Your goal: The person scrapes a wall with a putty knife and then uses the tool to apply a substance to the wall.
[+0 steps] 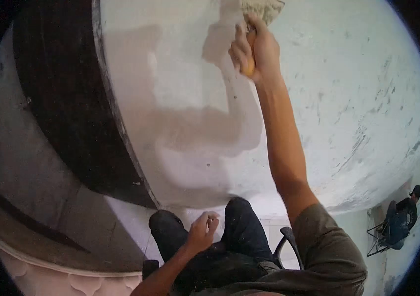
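Observation:
High against the pale wall [318, 98], my right hand [264, 49] is wrapped round the orange handle of a putty knife [261, 9]. The blade is broad, smeared with dried filler, and partly cut off by the top of the view; it lies at or very close to the wall surface. My left hand [203, 233] hovers over my lap, fingers loosely bent and a little apart, with nothing visible in it. Shadows of my arm and head fall across the wall.
A dark door frame or opening [66, 98] borders the wall on the left. Beneath me is a chair with a black armrest [289, 240]. At far right another person [402, 217] sits on a chair. A scalloped pink edge [86, 283] shows at lower left.

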The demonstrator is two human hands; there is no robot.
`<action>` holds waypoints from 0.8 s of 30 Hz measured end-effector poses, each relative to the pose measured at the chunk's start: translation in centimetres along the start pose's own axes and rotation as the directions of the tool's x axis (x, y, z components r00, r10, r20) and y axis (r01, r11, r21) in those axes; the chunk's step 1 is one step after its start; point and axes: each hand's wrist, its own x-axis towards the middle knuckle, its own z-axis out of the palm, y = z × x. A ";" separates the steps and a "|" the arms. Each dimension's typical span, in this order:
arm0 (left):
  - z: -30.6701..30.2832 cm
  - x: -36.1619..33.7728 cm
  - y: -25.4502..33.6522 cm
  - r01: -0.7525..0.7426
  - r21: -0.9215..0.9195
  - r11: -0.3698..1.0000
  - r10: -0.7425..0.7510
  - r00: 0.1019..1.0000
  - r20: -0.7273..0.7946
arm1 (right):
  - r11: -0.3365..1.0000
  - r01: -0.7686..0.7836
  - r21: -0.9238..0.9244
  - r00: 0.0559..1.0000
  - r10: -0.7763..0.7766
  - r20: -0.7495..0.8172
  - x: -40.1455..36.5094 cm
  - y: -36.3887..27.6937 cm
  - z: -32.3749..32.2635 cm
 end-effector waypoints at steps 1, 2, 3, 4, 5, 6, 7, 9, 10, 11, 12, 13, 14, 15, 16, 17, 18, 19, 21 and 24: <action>-0.3 0.3 0.6 0.036 -0.043 0.998 -0.036 0.999 0.013 | 1.000 0.000 -0.022 0.997 0.002 0.077 -2.3 1.4 -0.2; -0.4 0.5 0.2 0.045 -0.050 0.998 -0.044 0.999 0.007 | 0.993 -0.112 -0.034 0.992 0.114 0.056 -5.0 3.1 -0.7; -0.4 0.7 -0.4 0.048 -0.151 0.987 -0.054 0.998 -0.034 | 0.974 -0.221 -0.045 0.974 0.222 0.031 -7.9 5.0 -1.2; -0.4 0.9 -0.7 0.047 -0.248 0.968 -0.066 0.995 -0.070 | 0.963 -0.265 -0.047 0.963 0.267 0.030 -11.2 7.0 -1.4; -0.3 0.8 -0.4 0.106 -0.452 0.886 -0.168 0.981 -0.099 | 0.927 -0.375 -0.027 0.907 0.360 -0.219 -14.4 9.9 -1.4; -0.3 0.9 -0.6 0.111 -0.450 0.886 -0.172 0.980 -0.098 | 0.830 -0.558 0.008 0.825 0.556 -0.096 -17.6 12.0 -2.9; -0.5 0.9 -0.8 0.124 -0.509 0.852 -0.229 0.962 -0.148 | 0.740 -0.663 0.112 0.725 0.672 -0.146 -20.4 12.7 -2.0; -0.5 1.5 -0.4 0.121 -0.571 0.812 -0.317 0.913 -0.256 | 0.637 -0.768 -0.063 0.640 0.759 -0.124 -25.9 15.5 -3.1; -0.9 1.3 -0.6 0.136 -0.565 0.814 -0.324 0.913 -0.247 | 0.595 -0.800 -0.077 0.600 0.797 -0.068 -28.5 16.5 -3.8; -1.5 1.3 -1.0 0.246 -0.567 0.786 -0.419 0.887 -0.195 | 0.555 -0.827 -0.094 0.558 0.829 -0.013 -30.6 17.1 -4.2; -1.8 1.2 -1.3 0.354 -0.566 0.745 -0.511 0.848 -0.143 | 0.463 -0.886 -0.002 0.463 0.886 -0.017 -31.8 16.1 -3.2; -1.7 1.2 -1.5 0.367 -0.563 0.740 -0.519 0.845 -0.131 | 0.447 -0.894 -0.009 0.447 0.894 0.017 -33.2 16.3 -3.4; -1.5 1.1 -1.8 0.366 -0.513 0.777 -0.498 0.856 -0.143 | 0.430 -0.902 -0.016 0.429 0.902 0.050 -34.4 16.5 -3.6; -1.2 1.0 -1.7 0.361 -0.462 0.810 -0.473 0.867 -0.154 | 0.425 -0.905 -0.004 0.425 0.904 0.040 -35.4 16.3 -3.6; -0.9 0.9 -1.5 0.371 -0.461 0.806 -0.480 0.866 -0.142 | 0.409 -0.912 0.013 0.409 0.910 0.067 -36.1 16.0 -3.7; -0.7 0.8 -1.4 0.391 -0.419 0.819 -0.479 0.869 -0.127 | 0.394 -0.919 0.029 0.395 0.914 0.095 -36.7 15.9 -3.9; -0.7 0.8 -1.1 0.405 -0.375 0.834 -0.476 0.872 -0.115 | 0.394 -0.919 0.036 0.395 0.914 0.090 -37.0 15.9 -4.2; -0.6 0.8 -0.7 0.410 -0.372 0.833 -0.478 0.871 -0.111 | 0.385 -0.923 0.008 0.385 0.922 0.031 -37.4 15.9 -4.7; -0.4 1.0 0.1 0.418 -0.318 0.851 -0.478 0.867 -0.142 | 0.391 -0.915 -0.097 0.395 0.919 -0.021 -37.7 15.2 -5.6; -0.8 0.6 -2.3 0.397 -0.249 0.883 -0.442 0.883 -0.157 | 0.427 -0.860 -0.280 0.452 0.891 -0.030 -38.4 14.3 -7.1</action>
